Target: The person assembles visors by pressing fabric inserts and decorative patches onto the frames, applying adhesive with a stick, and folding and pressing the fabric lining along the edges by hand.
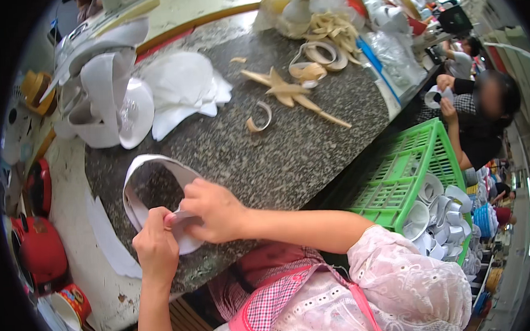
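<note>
A white loop of stiff fabric-like band (130,196) stands in front of me, near the close left side of the speckled stone tabletop (247,160). My left hand (155,237) pinches its near edge with the fingers closed. Close beside it, my right hand (216,210) also grips the band, its fingers curled over the edge and partly hiding it. Flat curved white pieces (110,239) lie left of my hands. Beyond the loop are a stack of white sheets (179,80) and several white curved, bent pieces (102,96).
Tan strips (285,92), a small curled strip (264,120) and coiled bands (325,54) lie farther back. A green basket (396,158) of white curled pieces stands at right, near another person (468,101). A red appliance-like object (41,249) and patterned paper tub (71,304) are at left.
</note>
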The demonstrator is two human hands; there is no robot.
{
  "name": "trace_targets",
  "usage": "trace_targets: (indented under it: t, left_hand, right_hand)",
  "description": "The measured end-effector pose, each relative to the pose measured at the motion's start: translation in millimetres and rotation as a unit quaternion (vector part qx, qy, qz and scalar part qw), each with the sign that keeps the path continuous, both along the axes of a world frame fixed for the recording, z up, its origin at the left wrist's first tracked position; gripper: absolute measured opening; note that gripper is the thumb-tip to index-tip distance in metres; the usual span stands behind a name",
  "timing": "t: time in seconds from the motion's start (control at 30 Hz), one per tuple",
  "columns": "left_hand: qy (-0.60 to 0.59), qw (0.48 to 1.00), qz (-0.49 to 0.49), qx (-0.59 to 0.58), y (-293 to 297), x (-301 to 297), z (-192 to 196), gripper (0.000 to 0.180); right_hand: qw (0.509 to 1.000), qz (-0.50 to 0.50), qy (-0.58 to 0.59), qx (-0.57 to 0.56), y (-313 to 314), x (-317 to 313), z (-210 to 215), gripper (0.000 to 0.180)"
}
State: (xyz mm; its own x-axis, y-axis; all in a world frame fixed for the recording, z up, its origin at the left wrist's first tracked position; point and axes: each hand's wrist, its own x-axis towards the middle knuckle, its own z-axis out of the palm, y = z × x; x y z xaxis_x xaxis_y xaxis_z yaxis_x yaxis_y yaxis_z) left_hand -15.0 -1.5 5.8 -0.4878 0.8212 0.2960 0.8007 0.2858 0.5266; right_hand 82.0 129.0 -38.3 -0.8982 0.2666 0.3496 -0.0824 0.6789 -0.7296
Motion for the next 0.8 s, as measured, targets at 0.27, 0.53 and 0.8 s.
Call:
trace_targets:
  t: [0.27,0.53,0.8]
  left_hand:
    - [-0.104,0.980,-0.155,-0.073,-11,-15,22,0.035]
    - [0.270,0.948,-0.167,0.004,-31,0,-32,0.027]
    - [0.183,0.964,-0.148,-0.125,-52,3,-37,0.053]
  right_hand:
    - [0.996,0.013,0.085,-0.012,2,8,-11,0.024]
    - [0.972,0.097,0.045,0.208,5,30,-1,0.044]
    - [0.957,0.112,-0.091,0.250,4,27,7,0.073]
